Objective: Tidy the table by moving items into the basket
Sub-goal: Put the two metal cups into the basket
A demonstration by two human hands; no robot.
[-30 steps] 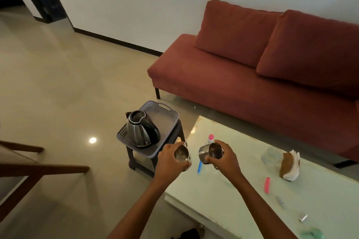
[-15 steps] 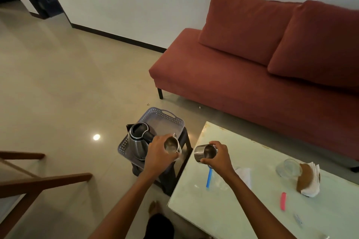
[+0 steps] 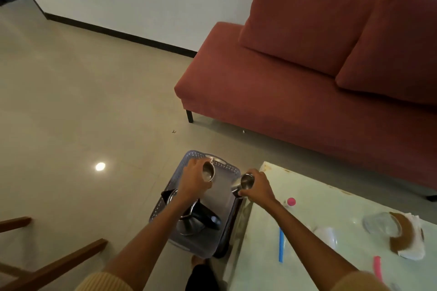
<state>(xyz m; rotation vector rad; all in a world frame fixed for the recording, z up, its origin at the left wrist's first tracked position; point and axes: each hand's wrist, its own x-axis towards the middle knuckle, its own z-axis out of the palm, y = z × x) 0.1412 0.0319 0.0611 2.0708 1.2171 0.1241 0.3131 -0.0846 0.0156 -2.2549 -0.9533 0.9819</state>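
Basket first: a grey perforated plastic tray-like basket sits on a dark stool just left of the pale green table. Its near half holds 1 steel kettle with a black handle; its far half shows bare floor.

Above that far half, the left hand grips 1 steel cup, fingers curled around the wall, the cup tilted so its open mouth faces the camera. Whether anything is in it cannot be told; the inside only shows a pale sheen.

At the basket's right rim, touching the table's corner, the right hand wraps its fingers around a 2nd steel cup, also tilted, mouth toward the basket. Its inside looks dark, its contents unclear.

Right of the basket, on the table, lie a small bottle with a pink cap, a blue stick, a pink stick, a clear glass bowl and a brown piece on white tissue. The bowl's contents cannot be made out.

Beyond the basket stands a red sofa.
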